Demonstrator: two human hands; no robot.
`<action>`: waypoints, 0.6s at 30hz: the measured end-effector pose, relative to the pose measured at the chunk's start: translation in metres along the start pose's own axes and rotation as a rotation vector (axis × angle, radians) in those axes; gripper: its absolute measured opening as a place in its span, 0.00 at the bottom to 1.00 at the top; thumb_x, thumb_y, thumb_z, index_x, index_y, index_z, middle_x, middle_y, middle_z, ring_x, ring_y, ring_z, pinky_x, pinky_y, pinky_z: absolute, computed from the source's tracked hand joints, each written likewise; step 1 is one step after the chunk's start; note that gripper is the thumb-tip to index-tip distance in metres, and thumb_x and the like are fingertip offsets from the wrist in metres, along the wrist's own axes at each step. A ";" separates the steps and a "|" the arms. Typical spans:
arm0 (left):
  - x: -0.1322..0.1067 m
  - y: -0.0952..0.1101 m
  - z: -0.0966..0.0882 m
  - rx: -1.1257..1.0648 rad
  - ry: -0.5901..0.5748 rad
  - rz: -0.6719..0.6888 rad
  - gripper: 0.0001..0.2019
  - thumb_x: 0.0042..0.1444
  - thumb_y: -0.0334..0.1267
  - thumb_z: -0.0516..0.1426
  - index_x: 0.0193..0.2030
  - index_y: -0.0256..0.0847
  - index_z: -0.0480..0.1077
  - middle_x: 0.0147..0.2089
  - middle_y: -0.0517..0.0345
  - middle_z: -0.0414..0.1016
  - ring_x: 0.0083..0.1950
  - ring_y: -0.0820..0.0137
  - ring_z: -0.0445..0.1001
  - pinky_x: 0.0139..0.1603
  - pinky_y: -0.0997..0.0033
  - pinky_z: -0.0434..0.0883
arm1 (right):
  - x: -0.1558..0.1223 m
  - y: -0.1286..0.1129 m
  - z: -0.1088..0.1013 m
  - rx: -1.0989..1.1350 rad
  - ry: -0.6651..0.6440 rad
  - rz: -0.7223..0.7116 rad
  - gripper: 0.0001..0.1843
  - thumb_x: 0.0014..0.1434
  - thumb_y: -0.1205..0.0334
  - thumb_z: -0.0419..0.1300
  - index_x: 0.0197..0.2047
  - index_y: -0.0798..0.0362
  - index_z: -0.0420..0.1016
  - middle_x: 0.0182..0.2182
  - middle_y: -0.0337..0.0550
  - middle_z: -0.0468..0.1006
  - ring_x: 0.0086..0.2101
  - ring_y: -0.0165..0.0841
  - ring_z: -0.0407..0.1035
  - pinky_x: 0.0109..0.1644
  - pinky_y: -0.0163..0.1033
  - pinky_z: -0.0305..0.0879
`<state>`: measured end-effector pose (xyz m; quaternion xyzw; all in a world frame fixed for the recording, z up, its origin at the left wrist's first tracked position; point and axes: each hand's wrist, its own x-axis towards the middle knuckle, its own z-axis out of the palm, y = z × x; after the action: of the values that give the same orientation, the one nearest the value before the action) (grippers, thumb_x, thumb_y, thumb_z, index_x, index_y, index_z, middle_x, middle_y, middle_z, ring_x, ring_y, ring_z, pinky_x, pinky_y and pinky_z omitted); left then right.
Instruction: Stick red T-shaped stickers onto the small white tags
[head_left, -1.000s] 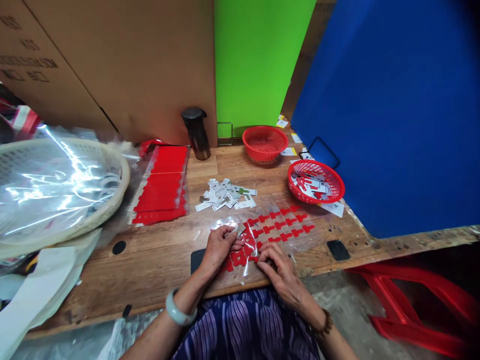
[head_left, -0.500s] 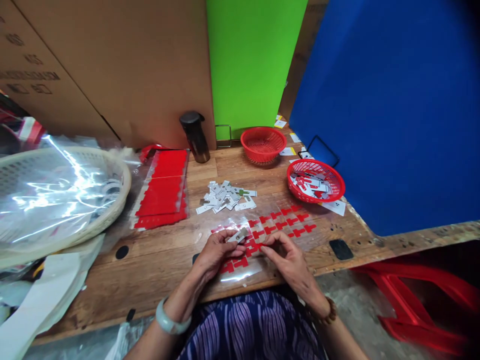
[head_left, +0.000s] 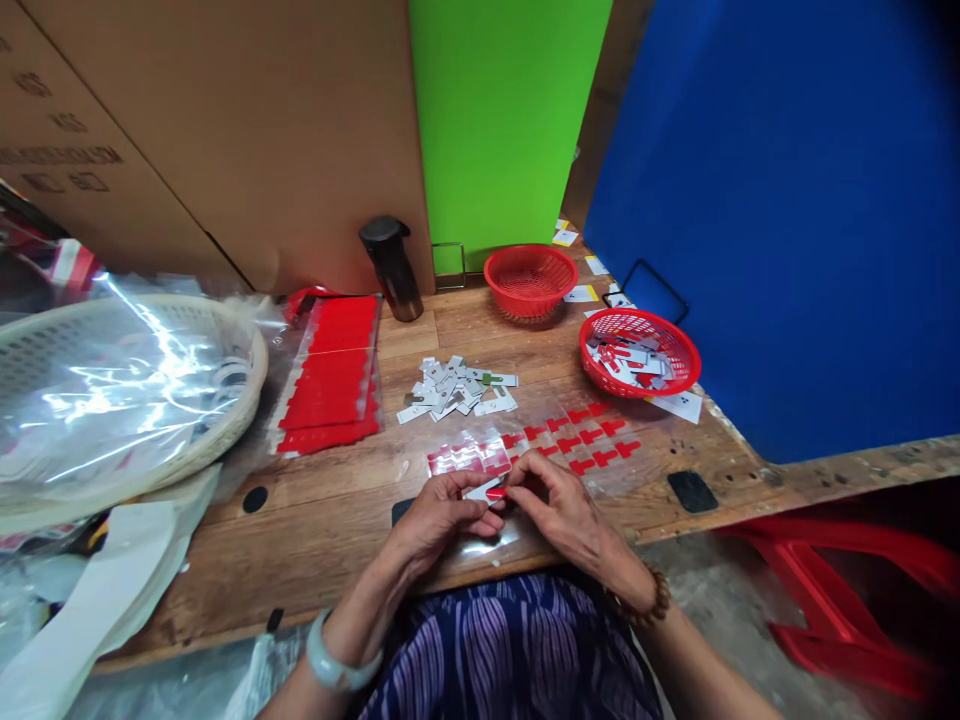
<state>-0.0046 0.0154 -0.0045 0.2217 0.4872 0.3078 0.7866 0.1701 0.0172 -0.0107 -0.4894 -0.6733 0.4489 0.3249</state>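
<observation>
My left hand [head_left: 439, 512] pinches a small grey metal plate [head_left: 482, 491] near the table's front edge. My right hand [head_left: 556, 502] meets it from the right, fingers pinched on a red sticker [head_left: 498, 491] at the plate's end. Both hands hover over a clear film sheet [head_left: 600, 478] carrying rows of red T-shaped stickers [head_left: 592, 436]. A loose pile of grey metal plates [head_left: 457, 388] lies just beyond the hands.
A red basket [head_left: 640, 351] with finished plates sits at right, another red basket [head_left: 529, 281] behind it. Stacked red sticker sheets [head_left: 334, 375] lie at left, beside a cream basket [head_left: 127, 390] with plastic film. A dark flask [head_left: 391, 266] stands by cardboard boxes. A red stool [head_left: 847, 600] is at lower right.
My right hand lifted from the film with a red sticker and came up to the plate held in my left hand; both hands drew together.
</observation>
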 end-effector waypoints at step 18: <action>0.001 0.001 -0.001 0.021 -0.046 -0.020 0.22 0.40 0.24 0.62 0.45 0.29 0.67 0.27 0.49 0.78 0.26 0.71 0.77 0.31 0.77 0.73 | 0.001 -0.001 -0.002 -0.042 -0.015 -0.033 0.05 0.56 0.70 0.53 0.31 0.52 0.65 0.28 0.36 0.68 0.30 0.29 0.63 0.33 0.33 0.58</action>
<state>-0.0052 0.0169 -0.0052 0.2320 0.4746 0.2895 0.7982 0.1715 0.0183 -0.0088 -0.4815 -0.6930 0.4331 0.3168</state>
